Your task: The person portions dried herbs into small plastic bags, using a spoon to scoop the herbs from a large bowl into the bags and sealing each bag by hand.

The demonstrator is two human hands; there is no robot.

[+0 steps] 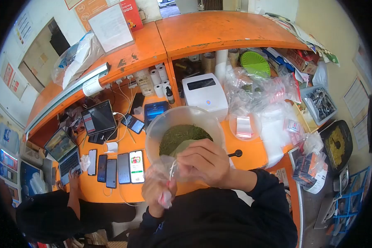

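A large translucent tub [150, 136] holding finely chopped dark green herbs [188, 134] stands on the orange desk in front of me. At its near rim, my left hand [158, 193] is closed round a crumpled clear plastic bag [156, 168]; a pinkish-white end pokes out below its fingers. My right hand [204, 162] has its fingers bent and pinched on the same plastic, just right of the left hand. A pale green shape [182, 146] shows behind the right fingers, over the herbs; whether it is a scoop or filled plastic, I cannot tell.
Several phones [136, 166] lie left of the tub, near a laptop [64, 151]. Another person's hand [73, 177] rests by it. A white printer [204, 95] stands behind the tub. To the right are a small round container [255, 124] and plastic bags [256, 89].
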